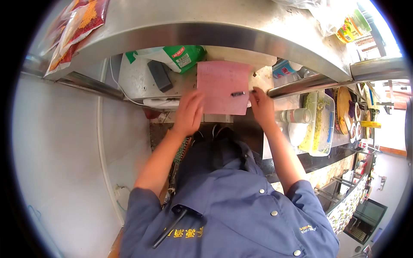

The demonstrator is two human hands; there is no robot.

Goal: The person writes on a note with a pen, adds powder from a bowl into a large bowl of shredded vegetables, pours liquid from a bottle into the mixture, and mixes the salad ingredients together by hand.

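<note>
a pink paper [219, 79] is in the upper middle of the frame, by the front edge of the table [134, 81]. a small black thing [237, 93] lies on the right part of it. the left hand [189, 112] is at the left edge of the paper. it looks blurry, so i cannot tell if its grip has the paper. the right hand [262, 107] is by the right edge, with its fingers bent in. i cannot tell how far open its grip is or if it has hold of anything. a dark gray block [160, 76] lies left of the paper, near a green and white bag [191, 58]. a see-through tub [323, 103] sits at the right of the frame.
</note>
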